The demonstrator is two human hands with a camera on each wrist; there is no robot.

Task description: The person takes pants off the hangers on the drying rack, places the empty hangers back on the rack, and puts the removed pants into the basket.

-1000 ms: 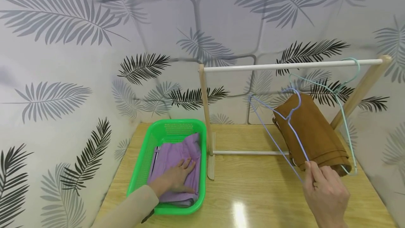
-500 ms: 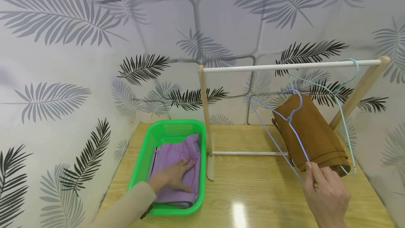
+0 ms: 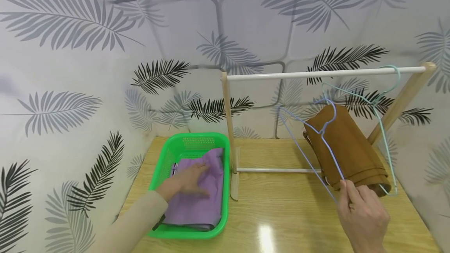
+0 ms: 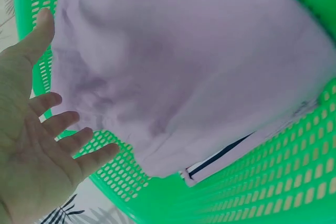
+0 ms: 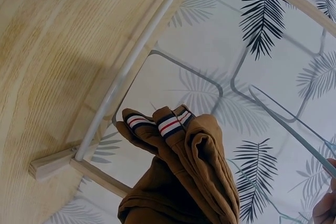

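Note:
My left hand point(image 3: 186, 180) is over a folded purple garment point(image 3: 205, 214) inside a green basket point(image 3: 225, 206), its fingers stretched out and spread. In the left wrist view, the palm and fingertips show beside the cloth, with nothing gripped. A black-and-white striped edge peeks out at one side of the garment. My right hand point(image 3: 363, 212) pinches the lower corner of a periwinkle clothes hanger point(image 3: 321, 132), in front of a folded brown garment point(image 3: 351, 147). Striped bands point(image 5: 170, 125) mark that garment in the right wrist view.
A small wooden rack with a white top rail point(image 3: 281, 75) stands at the back right of the wooden table point(image 3: 281, 210). Hooked on its right end is a mint hanger point(image 3: 399, 77). Leaf-patterned wall covering point(image 3: 105, 69) rises close behind.
The left hand has shifted up and slightly left across the basket, and the purple cloth lies a little differently under it. The right hand keeps its grip on the hanger in the same place.

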